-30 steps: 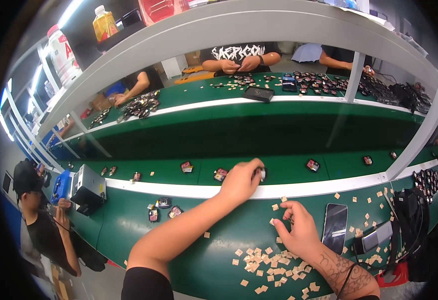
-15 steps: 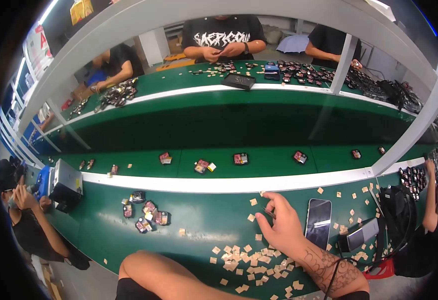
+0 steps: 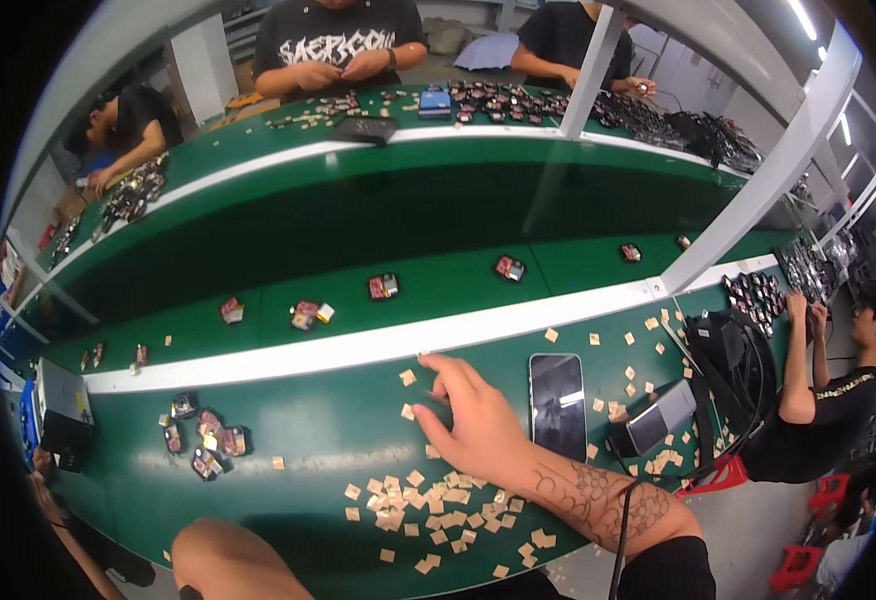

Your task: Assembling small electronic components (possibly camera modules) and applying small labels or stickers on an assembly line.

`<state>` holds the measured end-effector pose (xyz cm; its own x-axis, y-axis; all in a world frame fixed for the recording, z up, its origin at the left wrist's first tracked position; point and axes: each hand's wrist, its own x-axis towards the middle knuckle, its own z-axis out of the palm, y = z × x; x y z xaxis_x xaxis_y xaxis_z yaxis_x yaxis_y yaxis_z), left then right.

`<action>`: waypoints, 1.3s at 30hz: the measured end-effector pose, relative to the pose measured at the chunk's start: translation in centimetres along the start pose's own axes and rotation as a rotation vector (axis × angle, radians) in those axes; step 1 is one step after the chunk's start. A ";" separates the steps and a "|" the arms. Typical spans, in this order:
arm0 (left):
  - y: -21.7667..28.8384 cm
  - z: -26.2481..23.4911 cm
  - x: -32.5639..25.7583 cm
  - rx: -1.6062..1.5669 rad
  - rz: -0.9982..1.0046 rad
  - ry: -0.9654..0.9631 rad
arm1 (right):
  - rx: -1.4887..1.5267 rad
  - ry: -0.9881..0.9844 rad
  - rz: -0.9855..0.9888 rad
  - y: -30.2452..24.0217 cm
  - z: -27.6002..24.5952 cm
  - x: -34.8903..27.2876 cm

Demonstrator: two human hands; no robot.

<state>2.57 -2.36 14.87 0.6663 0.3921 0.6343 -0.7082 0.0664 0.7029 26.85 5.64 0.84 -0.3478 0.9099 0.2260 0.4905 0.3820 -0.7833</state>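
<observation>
My right hand [image 3: 473, 415] hovers over or rests on the green bench, left of a dark-screened phone [image 3: 558, 405]. Its thumb and index finger are apart, the other fingers partly curled. A thin dark sliver shows between them, too small to name. Small beige square pieces [image 3: 408, 377] lie by the fingertips. Below the hand spreads a loose heap of the same beige squares [image 3: 448, 505]. My left hand is out of view; a bare bent limb [image 3: 228, 560] shows at the lower edge.
Small black-and-pink modules [image 3: 208, 435] cluster on the left; others [image 3: 383, 287] line the strip behind the white ledge [image 3: 378, 340]. A grey-black box [image 3: 63, 410] stands far left. Right are a small grey box [image 3: 658, 418], black bag [image 3: 728, 365] and cable. Several people work around.
My view has turned to the right, so the bench and people slide left in the picture. My right hand keeps about the same place beside the phone and the beige squares.
</observation>
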 end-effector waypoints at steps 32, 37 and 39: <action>-4.3 -16.3 -4.6 1.785 -0.567 0.305 | 0.103 -0.118 -0.127 -0.9 0.0 -0.1; -8.3 -9.1 -6.5 1.693 -0.550 0.318 | 0.034 -0.084 -0.319 -1.6 0.2 -0.1; -9.0 -8.4 -7.1 1.754 -0.549 0.342 | -0.057 -0.163 -0.273 -2.1 -0.2 -0.1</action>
<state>2.28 1.99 1.34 0.4802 0.8150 0.3242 0.7058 -0.5785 0.4088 26.01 4.82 2.61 -0.5940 0.7362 0.3243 0.4037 0.6215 -0.6714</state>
